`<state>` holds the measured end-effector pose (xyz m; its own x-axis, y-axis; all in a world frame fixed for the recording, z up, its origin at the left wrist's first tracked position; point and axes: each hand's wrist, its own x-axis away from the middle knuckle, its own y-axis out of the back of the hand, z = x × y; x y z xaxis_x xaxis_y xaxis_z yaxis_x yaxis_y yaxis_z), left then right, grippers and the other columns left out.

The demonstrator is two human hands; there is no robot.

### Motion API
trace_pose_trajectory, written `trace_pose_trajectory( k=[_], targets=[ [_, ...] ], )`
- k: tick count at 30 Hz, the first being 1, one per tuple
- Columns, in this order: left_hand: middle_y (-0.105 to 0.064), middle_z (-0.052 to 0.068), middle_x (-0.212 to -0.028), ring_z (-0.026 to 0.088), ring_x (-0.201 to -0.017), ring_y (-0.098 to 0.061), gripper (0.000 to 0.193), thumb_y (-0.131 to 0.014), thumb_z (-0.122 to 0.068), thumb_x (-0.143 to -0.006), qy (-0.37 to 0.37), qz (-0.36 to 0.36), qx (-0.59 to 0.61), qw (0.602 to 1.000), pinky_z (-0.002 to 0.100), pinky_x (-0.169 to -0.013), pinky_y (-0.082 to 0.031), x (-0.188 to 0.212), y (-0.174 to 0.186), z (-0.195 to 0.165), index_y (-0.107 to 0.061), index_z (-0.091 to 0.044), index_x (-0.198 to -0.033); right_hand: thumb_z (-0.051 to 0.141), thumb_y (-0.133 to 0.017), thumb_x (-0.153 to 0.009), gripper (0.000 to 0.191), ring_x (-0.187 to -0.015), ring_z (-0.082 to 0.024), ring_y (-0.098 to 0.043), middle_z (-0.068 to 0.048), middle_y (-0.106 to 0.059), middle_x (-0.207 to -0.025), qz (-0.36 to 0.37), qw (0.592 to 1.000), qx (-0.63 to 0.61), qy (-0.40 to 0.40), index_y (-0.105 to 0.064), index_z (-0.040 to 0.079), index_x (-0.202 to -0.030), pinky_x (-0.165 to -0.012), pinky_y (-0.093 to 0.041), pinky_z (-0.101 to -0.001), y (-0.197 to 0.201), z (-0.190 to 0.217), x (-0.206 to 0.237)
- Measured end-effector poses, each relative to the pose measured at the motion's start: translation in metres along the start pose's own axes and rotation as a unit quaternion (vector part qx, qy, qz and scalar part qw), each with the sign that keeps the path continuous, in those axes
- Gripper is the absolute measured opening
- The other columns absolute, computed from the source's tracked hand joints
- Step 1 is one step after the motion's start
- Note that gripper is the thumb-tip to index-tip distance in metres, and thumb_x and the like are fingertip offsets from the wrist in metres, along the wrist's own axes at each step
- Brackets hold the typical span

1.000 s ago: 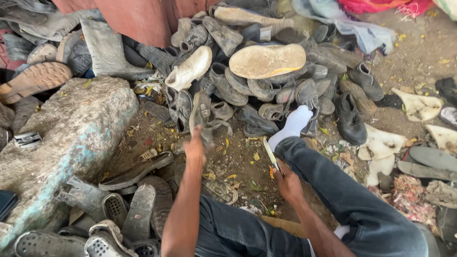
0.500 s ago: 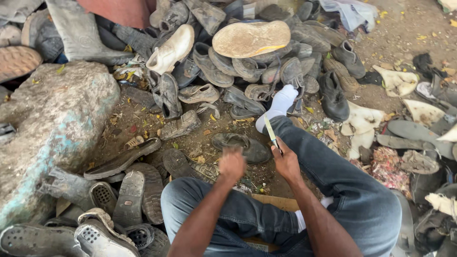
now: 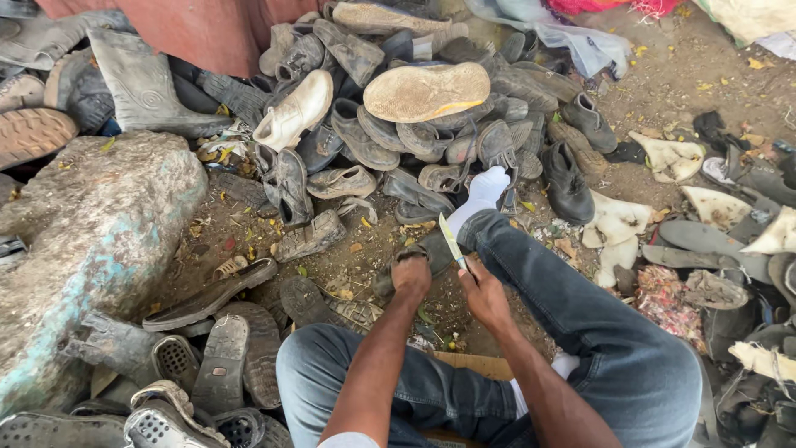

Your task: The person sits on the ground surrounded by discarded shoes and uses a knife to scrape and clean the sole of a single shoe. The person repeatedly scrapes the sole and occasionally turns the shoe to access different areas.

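- The dark shoe (image 3: pixel 419 253) lies on the dirt ground (image 3: pixel 365 257) between the knees, with the left hand (image 3: pixel 412 275) closed over its near end.
- The knife (image 3: pixel 452 241) stands just right of the shoe, blade tilted up and away, its handle gripped in the curled fingers (image 3: pixel 474 280) of the right hand (image 3: pixel 485 294).
- A white-socked foot (image 3: pixel 483 192) rests just beyond the blade.
- A heap of worn shoes (image 3: pixel 398 124) rises behind.
- A rock (image 3: pixel 91 224) sits far left.

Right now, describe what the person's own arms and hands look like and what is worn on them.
Both forearms are bare, with no sleeves in view. The left hand and right hand wear no gloves, and no rings, watch or bracelet can be made out. The fingers are uncovered. Below the arms the person wears blue jeans and a white sock.
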<state>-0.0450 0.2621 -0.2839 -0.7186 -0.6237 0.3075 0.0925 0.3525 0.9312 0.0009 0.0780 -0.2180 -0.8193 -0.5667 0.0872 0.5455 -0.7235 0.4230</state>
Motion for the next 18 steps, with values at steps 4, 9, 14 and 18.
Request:
trace_pose_trajectory(
  k=[4,9,14,18],
  targets=[
    [-0.074,0.011,-0.118,0.027,-0.099,-0.075,0.026,-0.066,-0.022,-0.093,-0.043,-0.033,0.011,0.998,0.042,-0.092,-0.056,0.005,-0.002,0.009,-0.072,-0.010,-0.116,0.024,-0.061,-0.099,0.033,-0.084,-0.040,-0.070,-0.022,-0.071,-0.089,0.004,0.992,0.096,0.084,-0.063,0.008,-0.128,-0.074,-0.052,-0.0499,-0.009,-0.029,-0.008],
    [-0.070,0.010,-0.123,0.028,-0.104,-0.070,0.041,-0.079,-0.028,-0.083,-0.086,-0.032,0.115,0.989,0.044,-0.094,-0.053,0.010,0.003,0.024,-0.069,-0.016,-0.121,0.023,-0.058,-0.097,0.034,-0.089,-0.050,-0.067,-0.028,-0.071,-0.093,0.082,0.966,0.244,0.031,-0.057,0.013,-0.129,-0.077,-0.050,-0.0601,-0.007,-0.053,-0.002],
    [-0.068,0.006,-0.129,0.025,-0.109,-0.068,0.033,-0.079,-0.036,-0.086,-0.066,0.030,0.146,0.987,0.045,-0.099,-0.051,0.011,-0.004,0.024,-0.073,-0.017,-0.112,0.022,-0.057,-0.097,0.037,-0.085,-0.048,-0.069,-0.025,-0.072,-0.095,0.094,0.956,0.264,0.085,-0.058,0.014,-0.133,-0.074,-0.053,-0.0586,-0.009,-0.050,0.005],
    [-0.069,0.004,-0.130,0.024,-0.107,-0.068,0.030,-0.080,-0.033,-0.084,-0.067,0.004,0.174,0.983,0.044,-0.099,-0.051,0.011,-0.013,0.026,-0.075,-0.020,-0.110,0.020,-0.055,-0.100,0.039,-0.078,-0.043,-0.071,-0.023,-0.071,-0.107,0.068,0.951,0.259,0.152,-0.053,0.010,-0.138,-0.066,-0.057,-0.0540,-0.033,-0.038,-0.010]
  ],
)
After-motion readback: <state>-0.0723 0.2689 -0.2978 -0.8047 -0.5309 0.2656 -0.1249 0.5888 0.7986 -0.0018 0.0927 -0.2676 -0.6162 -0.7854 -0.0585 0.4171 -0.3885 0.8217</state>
